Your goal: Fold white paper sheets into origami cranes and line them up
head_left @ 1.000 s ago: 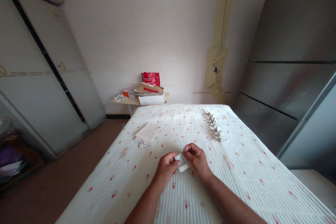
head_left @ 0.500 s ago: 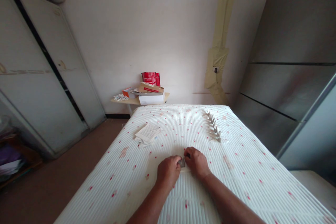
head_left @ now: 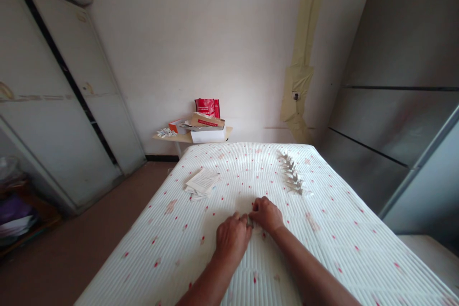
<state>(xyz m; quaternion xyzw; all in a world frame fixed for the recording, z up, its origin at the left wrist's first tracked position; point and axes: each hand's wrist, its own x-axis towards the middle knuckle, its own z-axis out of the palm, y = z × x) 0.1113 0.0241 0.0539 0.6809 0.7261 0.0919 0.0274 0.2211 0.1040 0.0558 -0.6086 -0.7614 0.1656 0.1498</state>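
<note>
A small piece of folded paper [head_left: 250,223] is between my two hands, low over the bed, and mostly hidden by the fingers. My left hand [head_left: 234,235] is closed on its near left side, knuckles up. My right hand [head_left: 266,215] pinches at its far right side with curled fingers. To the left lies a loose stack of printed paper sheets [head_left: 202,181]. On the right, several folded paper cranes [head_left: 294,176] stand in a row running away from me.
The quilted, flower-dotted bed cover [head_left: 161,267] spreads under everything. Behind its far edge, a small table [head_left: 184,138] bears a white box [head_left: 208,136], a red bag [head_left: 208,107] and small white pieces [head_left: 167,132]. Cabinets [head_left: 53,86] stand left; a large grey panelled surface [head_left: 387,119] rises right.
My left hand has turned over the folded paper, its fingers now covering more of it. The right hand has shifted slightly up. Less of the paper shows.
</note>
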